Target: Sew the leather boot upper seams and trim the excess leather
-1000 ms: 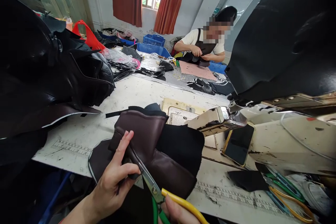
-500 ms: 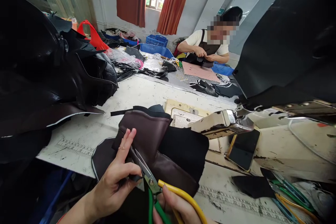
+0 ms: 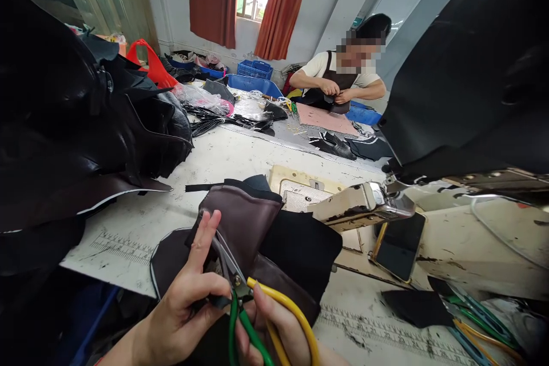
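Note:
My right hand [image 3: 285, 320] grips a pair of scissors [image 3: 237, 280] with one yellow and one green handle. Their narrow blades point up and left, over a dark brown leather piece [image 3: 242, 211] with black backing. My left hand [image 3: 184, 297] pinches an edge of that leather between thumb and forefinger, just left of the scissors' pivot, while two other fingers extend up along the piece. Black fabric [image 3: 300, 246] spreads out to the right from under the brown leather. Where the blades meet the material is partly hidden by my left hand.
A sewing machine [image 3: 347, 206] stands at the right, a phone [image 3: 401, 246] lying by it. More scissors [image 3: 480, 314] and a black scrap [image 3: 416, 306] lie lower right. Dark leather pieces [image 3: 141, 120] are heaped at left. Across the table a co-worker [image 3: 338, 80] handles dark material.
The scissors have moved slightly left and up, deeper along the leather near my left hand. The leather has shifted a little. My left hand keeps its pinch.

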Demonstrator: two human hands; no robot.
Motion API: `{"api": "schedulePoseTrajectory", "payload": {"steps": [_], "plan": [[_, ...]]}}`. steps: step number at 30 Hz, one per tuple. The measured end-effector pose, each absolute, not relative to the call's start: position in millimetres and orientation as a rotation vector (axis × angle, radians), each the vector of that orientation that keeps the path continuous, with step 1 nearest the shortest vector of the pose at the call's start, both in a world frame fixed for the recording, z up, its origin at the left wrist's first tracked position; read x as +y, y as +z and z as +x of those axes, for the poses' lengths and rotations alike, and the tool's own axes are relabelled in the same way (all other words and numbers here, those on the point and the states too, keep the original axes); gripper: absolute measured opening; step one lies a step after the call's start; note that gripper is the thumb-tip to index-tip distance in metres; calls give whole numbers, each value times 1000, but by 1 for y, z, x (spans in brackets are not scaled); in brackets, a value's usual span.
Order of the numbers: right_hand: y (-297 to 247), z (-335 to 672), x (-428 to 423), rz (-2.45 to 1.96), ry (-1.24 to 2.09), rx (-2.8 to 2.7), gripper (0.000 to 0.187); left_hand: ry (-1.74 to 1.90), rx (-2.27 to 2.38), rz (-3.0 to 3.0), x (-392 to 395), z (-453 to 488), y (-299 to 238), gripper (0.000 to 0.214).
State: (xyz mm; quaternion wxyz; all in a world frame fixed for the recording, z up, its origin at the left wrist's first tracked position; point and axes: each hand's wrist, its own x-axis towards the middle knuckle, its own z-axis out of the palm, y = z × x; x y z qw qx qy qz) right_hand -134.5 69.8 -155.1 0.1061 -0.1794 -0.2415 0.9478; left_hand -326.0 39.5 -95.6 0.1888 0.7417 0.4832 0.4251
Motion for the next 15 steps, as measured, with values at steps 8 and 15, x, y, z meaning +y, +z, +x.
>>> {"api": "schedulePoseTrajectory", "payload": {"steps": [8,15], "plan": [[-157,-143,83,-460,2920,-420,66,1266,1252,1916,37,-333,-87,19],[-122,-153,110,-654,2906,-511,58,1261,1122,1761,35,-336,-101,19]]}}
